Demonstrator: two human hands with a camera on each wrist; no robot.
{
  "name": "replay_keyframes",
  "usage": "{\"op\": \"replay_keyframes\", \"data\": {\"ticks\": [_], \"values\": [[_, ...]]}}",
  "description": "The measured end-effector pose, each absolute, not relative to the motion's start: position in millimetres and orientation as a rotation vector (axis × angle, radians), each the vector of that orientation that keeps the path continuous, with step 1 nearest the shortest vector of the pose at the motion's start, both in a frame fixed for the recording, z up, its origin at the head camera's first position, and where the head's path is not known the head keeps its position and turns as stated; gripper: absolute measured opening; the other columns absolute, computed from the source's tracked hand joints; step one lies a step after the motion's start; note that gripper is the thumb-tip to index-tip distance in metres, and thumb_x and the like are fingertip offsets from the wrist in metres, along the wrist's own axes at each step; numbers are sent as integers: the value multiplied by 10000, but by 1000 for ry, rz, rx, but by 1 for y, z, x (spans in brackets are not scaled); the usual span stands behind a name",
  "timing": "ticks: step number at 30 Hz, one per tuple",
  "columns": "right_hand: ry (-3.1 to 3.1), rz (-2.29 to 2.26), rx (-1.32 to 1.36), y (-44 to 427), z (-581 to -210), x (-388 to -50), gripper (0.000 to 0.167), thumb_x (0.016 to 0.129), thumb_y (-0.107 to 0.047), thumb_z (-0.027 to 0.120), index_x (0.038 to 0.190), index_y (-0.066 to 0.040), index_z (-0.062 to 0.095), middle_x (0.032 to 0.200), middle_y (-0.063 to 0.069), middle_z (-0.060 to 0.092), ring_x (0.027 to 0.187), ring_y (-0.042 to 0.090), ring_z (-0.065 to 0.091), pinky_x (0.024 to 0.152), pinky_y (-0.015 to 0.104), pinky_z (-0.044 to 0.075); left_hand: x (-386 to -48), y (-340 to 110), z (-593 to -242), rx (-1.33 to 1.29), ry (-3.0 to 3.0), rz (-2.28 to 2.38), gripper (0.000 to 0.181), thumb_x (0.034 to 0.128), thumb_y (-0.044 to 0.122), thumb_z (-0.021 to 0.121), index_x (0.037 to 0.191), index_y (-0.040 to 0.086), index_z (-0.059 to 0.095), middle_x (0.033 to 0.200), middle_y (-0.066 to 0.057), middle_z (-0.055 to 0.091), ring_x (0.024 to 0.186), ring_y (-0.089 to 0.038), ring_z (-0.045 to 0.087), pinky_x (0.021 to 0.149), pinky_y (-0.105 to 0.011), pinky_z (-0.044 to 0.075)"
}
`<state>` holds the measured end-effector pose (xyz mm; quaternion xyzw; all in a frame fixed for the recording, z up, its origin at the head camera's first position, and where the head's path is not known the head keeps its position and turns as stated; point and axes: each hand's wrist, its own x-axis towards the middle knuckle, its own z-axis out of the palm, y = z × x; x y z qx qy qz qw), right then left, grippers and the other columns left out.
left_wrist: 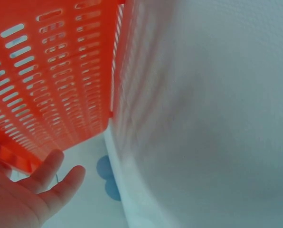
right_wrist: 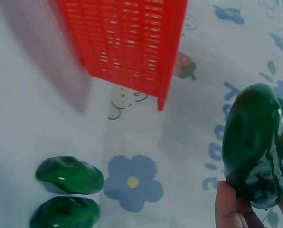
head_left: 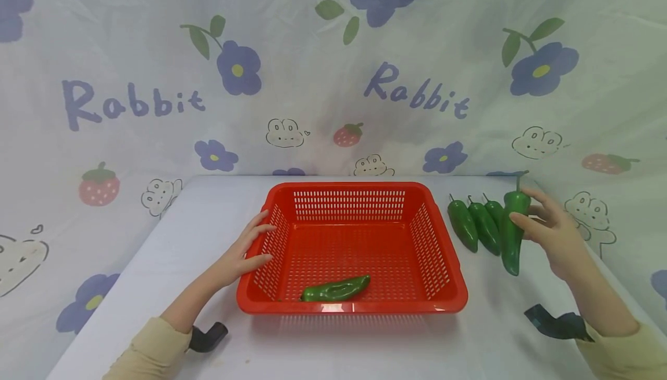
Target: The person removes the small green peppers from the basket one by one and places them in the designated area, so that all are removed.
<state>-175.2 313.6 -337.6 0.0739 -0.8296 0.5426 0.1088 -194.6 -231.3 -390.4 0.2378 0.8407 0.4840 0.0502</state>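
A red plastic basket (head_left: 349, 241) stands mid-table, with one green pepper (head_left: 336, 289) lying along its near side. My left hand (head_left: 242, 252) rests on the basket's left rim, fingers spread; the left wrist view shows the fingers (left_wrist: 61, 187) beside the slotted red wall (left_wrist: 51, 71). At the right, my right hand (head_left: 554, 235) grips a green pepper (head_left: 512, 235) between thumb and fingers, stem up. That pepper (right_wrist: 253, 145) looks large in the right wrist view. Several more peppers (head_left: 462, 225) lie just left of it on the table.
White cloth covers the table (head_left: 396, 345). Behind it hangs a patterned curtain (head_left: 312, 67) with flowers and rabbits. Black bands with protruding pieces (head_left: 208, 337) are at both wrists. The basket's right rim (head_left: 448, 247) lies between its inside and the loose peppers.
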Motion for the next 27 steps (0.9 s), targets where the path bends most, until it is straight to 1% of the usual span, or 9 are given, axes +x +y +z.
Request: {"op": "replay_keyframes", "data": {"ticks": [2, 4, 7, 10, 12, 15, 18, 23, 27], "values": [[-2507, 1492, 185, 314, -342, -175, 525, 896, -97, 565, 1358, -260, 377, 984, -171, 510, 824, -54, 568, 672, 127, 455, -195, -231, -391, 727, 2559, 1475, 549, 827, 170, 603, 1303, 16, 376, 1512, -141, 49, 1282, -433, 212, 762, -370, 549], [-2557, 1444, 151, 314, -347, -174, 524, 900, -133, 566, 1372, -230, 362, 1007, -117, 510, 819, -70, 555, 670, 140, 461, -195, -232, -392, 728, 2557, 1476, 546, 829, 167, 601, 1302, 13, 376, 1512, -141, 48, 1282, -435, 211, 764, -371, 549], [-2639, 1387, 105, 315, -353, -174, 568, 904, -192, 566, 1408, -146, 308, 1120, 75, 522, 827, -122, 503, 677, 182, 464, -195, -232, -392, 728, 2558, 1476, 544, 830, 166, 601, 1301, 12, 376, 1513, -138, 50, 1289, -433, 200, 766, -372, 548], [-2711, 1356, 79, 316, -357, -174, 618, 908, -236, 559, 1417, -58, 257, 1200, 292, 459, 815, -150, 464, 704, 290, 483, -195, -232, -392, 726, 2553, 1479, 544, 831, 162, 600, 1302, 11, 374, 1513, -137, 46, 1289, -435, 198, 766, -373, 548], [-2747, 1340, 65, 316, -359, -174, 637, 908, -257, 557, 1411, -21, 246, 1218, 343, 438, 844, -83, 509, 719, 388, 503, -194, -232, -391, 724, 2551, 1480, 544, 831, 157, 599, 1303, 10, 372, 1514, -138, 43, 1289, -437, 197, 766, -373, 548], [-2812, 1324, 50, 316, -361, -174, 649, 912, -286, 546, 1407, -1, 238, 1224, 367, 425, 964, 200, 583, 742, 491, 513, -194, -231, -391, 721, 2552, 1477, 548, 829, 158, 601, 1305, 13, 370, 1514, -138, 42, 1290, -437, 198, 768, -374, 547], [-2888, 1308, 43, 315, -364, -173, 655, 915, -302, 535, 1411, -1, 232, 1229, 379, 411, 1071, 483, 471, 740, 496, 518, -194, -231, -390, 722, 2552, 1476, 551, 829, 162, 602, 1307, 15, 370, 1514, -137, 42, 1294, -435, 193, 772, -374, 546], [-3022, 1252, 23, 317, -375, -174, 676, 897, -362, 548, 1401, -13, 263, 1220, 352, 416, 1037, 440, 485, 711, 442, 532, -194, -231, -390, 725, 2558, 1472, 551, 828, 168, 602, 1307, 20, 372, 1514, -138, 46, 1302, -434, 177, 777, -378, 544], [-3097, 1194, 10, 318, -386, -177, 668, 874, -377, 577, 1378, -28, 313, 1165, 307, 459, 949, 338, 529, 674, 417, 537, -195, -231, -390, 730, 2556, 1474, 550, 829, 162, 601, 1307, 18, 371, 1513, -140, 46, 1297, -436, 188, 775, -375, 545]]}}
